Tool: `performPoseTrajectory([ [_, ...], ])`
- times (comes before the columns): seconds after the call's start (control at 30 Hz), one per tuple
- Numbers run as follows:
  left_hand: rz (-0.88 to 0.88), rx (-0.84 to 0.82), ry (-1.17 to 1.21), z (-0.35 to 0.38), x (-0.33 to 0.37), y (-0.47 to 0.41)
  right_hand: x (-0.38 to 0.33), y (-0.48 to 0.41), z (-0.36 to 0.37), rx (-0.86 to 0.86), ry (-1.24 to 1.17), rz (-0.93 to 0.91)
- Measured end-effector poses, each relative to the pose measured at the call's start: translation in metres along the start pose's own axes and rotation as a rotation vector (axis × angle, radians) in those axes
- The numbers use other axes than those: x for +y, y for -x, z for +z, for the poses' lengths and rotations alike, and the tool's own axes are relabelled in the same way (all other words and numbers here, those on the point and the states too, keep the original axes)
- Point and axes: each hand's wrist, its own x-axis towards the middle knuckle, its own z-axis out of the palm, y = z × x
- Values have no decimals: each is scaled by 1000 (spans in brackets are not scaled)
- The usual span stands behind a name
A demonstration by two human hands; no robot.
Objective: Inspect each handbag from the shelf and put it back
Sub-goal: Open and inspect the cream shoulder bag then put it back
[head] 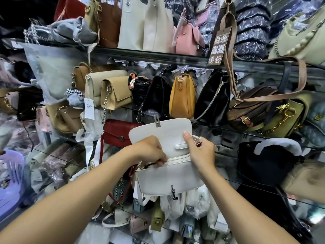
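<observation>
A white handbag (168, 178) hangs in the air in front of the shelves, its flap (158, 132) lifted up and back. A silver clasp sits on the flap's top edge and a metal lock on the bag's front. My left hand (149, 150) pinches at the zipper along the bag's open top. My right hand (200, 150) grips the bag's right end, thumb stretched up against the inside of the flap. The bag's interior is mostly hidden by my hands.
Glass shelves (175, 57) are packed with handbags: beige (116, 94), mustard (182, 97), black (212, 101), brown (249, 106), olive with gold chain (283, 118), red (117, 132). A long tan strap (230, 55) and tag hang at upper right. A purple basket (10, 178) stands at left.
</observation>
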Motion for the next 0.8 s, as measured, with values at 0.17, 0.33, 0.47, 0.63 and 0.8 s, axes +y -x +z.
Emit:
performPoseTrajectory([
  [0.17, -23, -31, 110, 8, 17, 0, 6, 5, 11, -89, -41, -17],
  [0.33, -52, -13, 219, 14, 21, -2, 6, 5, 12, -99, -58, -3],
  [0.47, -52, 21, 295, 19, 24, -4, 7, 4, 12, -119, -150, -19],
  [0.63, -43, 64, 404, 25, 28, -8, 5, 4, 10, -133, -289, 18],
  [0.8, -6, 74, 506, 31, 33, -8, 7, 2, 11, -126, -319, 58],
])
